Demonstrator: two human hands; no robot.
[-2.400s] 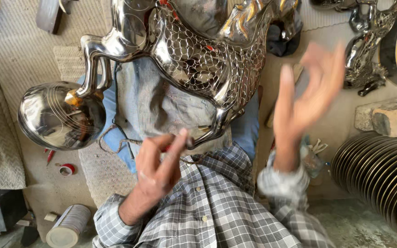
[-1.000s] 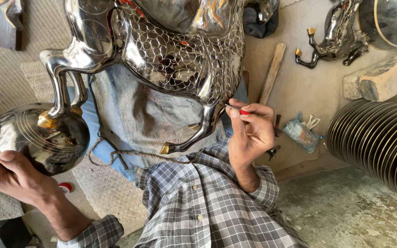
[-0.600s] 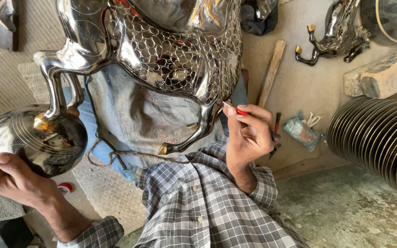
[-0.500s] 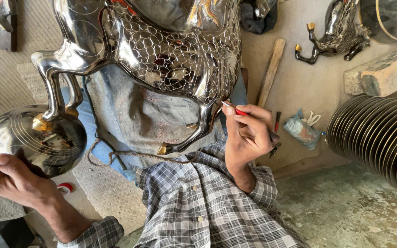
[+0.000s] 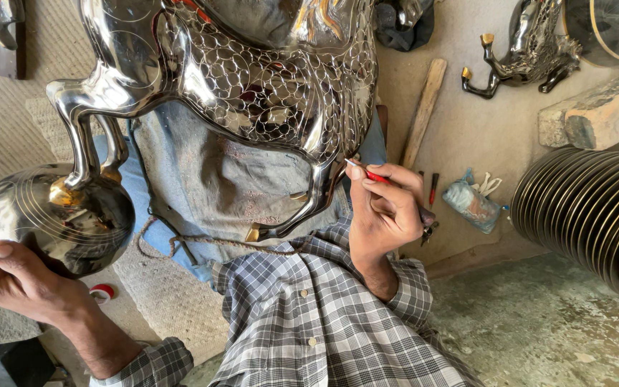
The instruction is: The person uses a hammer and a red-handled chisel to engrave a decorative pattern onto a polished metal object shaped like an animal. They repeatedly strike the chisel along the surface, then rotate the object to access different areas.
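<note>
Woven matting [image 5: 8,122] and a dusty concrete floor [image 5: 553,330] lie under the work, seen from above past a checked shirt [image 5: 324,322] and blue-jeaned lap.

Farthest left, the left hand [image 5: 16,283] cups a polished metal ball [image 5: 55,218] from below and outside, thumb laid over its near face and fingers wrapped round its far side: a firm hold on the ball. Up and to the right of that grip, a slim leg rises from the ball into the large silver animal figure [image 5: 252,79], whose scale-engraved body spans the lap. So the figure's long axis runs from the left grip up and rightward toward the other hand.

Right of the body's lower edge, the right hand [image 5: 385,211] pinches a thin red-handled tool [image 5: 367,172] between thumb and fingertips, closed tight on it. The tool points up and to the left of this grip, its pale tip at, or just short of, the figure's edge near the rear leg; contact cannot be made out. The right hand is far nearer that worked spot than the left.

Beyond the right grip lie a wooden stick [image 5: 424,107], a small plastic bag [image 5: 471,204], a smaller metal figure [image 5: 524,54], a stone block [image 5: 603,107] and a stack of dark ribbed discs [image 5: 589,215].
</note>
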